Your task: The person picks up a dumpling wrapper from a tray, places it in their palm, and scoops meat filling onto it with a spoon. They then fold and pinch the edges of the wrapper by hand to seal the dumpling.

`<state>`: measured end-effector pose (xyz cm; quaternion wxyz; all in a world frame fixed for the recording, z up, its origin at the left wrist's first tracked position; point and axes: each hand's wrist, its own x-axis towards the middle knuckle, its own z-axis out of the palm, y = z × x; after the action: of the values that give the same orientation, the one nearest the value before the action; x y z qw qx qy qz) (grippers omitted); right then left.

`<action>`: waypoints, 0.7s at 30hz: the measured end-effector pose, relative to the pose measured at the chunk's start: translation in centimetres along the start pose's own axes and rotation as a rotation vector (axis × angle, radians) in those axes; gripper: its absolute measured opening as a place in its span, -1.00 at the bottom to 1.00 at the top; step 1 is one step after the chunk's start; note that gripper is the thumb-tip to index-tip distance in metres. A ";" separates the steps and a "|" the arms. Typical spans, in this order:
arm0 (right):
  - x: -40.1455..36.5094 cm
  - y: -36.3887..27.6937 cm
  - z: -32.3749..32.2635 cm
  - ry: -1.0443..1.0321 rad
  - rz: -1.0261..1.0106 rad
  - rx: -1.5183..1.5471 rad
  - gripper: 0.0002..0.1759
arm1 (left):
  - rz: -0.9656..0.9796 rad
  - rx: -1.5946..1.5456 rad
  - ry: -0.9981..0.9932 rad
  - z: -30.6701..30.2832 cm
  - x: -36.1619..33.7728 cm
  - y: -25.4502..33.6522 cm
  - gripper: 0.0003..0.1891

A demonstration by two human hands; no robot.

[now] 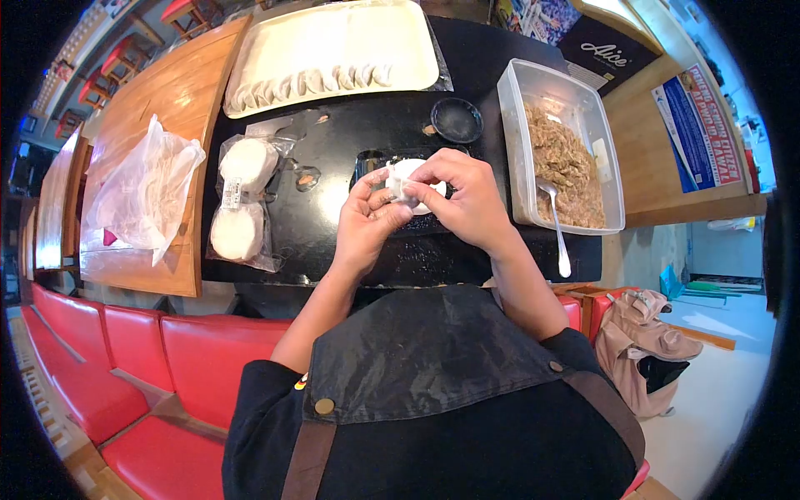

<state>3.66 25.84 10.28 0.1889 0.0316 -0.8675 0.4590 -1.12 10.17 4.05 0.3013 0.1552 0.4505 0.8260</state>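
Holding the dumpling [406,179] between left hand [367,218] and right hand [467,200], both grips pinched closed on it, just above the bench [483,92]; likely to split at the seam if pinched too hard.

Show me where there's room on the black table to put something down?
Bare black tabletop lies between the plastic-wrapped round white wrapper packs and the left hand pinching a white dumpling. A smaller patch sits between the white dumpling tray and the small round black dish. Around the clear plastic filling tub it is crowded.
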 end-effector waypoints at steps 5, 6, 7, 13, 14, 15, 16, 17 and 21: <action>-0.4 0.8 2.1 0.180 -0.109 -0.239 -0.90 | -0.260 -0.402 0.115 0.9 0.7 0.3 -0.70; -0.4 0.9 2.4 0.183 -0.155 -0.358 -0.91 | -0.262 -0.402 0.114 0.7 0.9 0.0 -0.70; -0.5 1.1 2.6 0.155 -0.172 -0.398 -0.92 | -0.249 -0.400 0.086 0.3 1.1 -0.3 -0.71; -1.8 1.3 0.6 0.232 -0.157 -0.294 -0.86 | -0.335 -0.094 0.121 -0.3 3.3 1.4 -0.76; -2.3 1.5 0.0 0.254 -0.120 -0.257 -0.85 | -0.356 0.016 0.054 -0.6 4.2 2.1 -0.76; -2.9 1.4 -0.5 0.221 -0.044 -0.212 -0.85 | -0.345 0.104 0.045 -0.7 5.1 3.0 -0.73; -3.6 1.5 -0.8 0.222 -0.042 -0.210 -0.85 | -0.354 0.182 0.030 -0.7 6.6 4.0 -0.70; -4.3 1.6 -0.9 0.227 -0.003 -0.171 -0.87 | -0.351 0.252 -0.007 -0.6 8.1 5.0 -0.70; -6.7 1.5 -0.5 0.261 0.067 -0.092 -0.89 | -0.208 0.960 -0.147 2.0 15.3 8.8 -0.66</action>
<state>9.63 26.36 6.96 0.2862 -0.0659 -0.8562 0.4251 -15.04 17.62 12.25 0.3079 0.2885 0.7706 0.4777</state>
